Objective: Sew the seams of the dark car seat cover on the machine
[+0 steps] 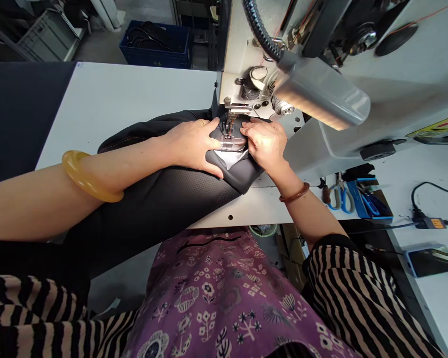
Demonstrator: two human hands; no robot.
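Observation:
A black leather cover (194, 186), partly perforated and with a pale backing showing at one fold, lies under the needle of a sewing machine (229, 122). My left hand (194, 146) rests flat on the leather just left of the presser foot, thumb and fingers spread. On the other side of the foot, my right hand (265, 141) has its fingers curled onto the leather, gripping it close to the needle. The lit needle plate (233, 143) shows between my hands. The undersides of my right fingers are hidden.
A lamp (321, 92) on a flexible neck hangs over the right side. Blue-handled scissors (341, 196) and a blue tool box (369, 199) lie at right, with a phone (429, 259) beyond. Behind the white table (134, 84) stands a blue crate (155, 44).

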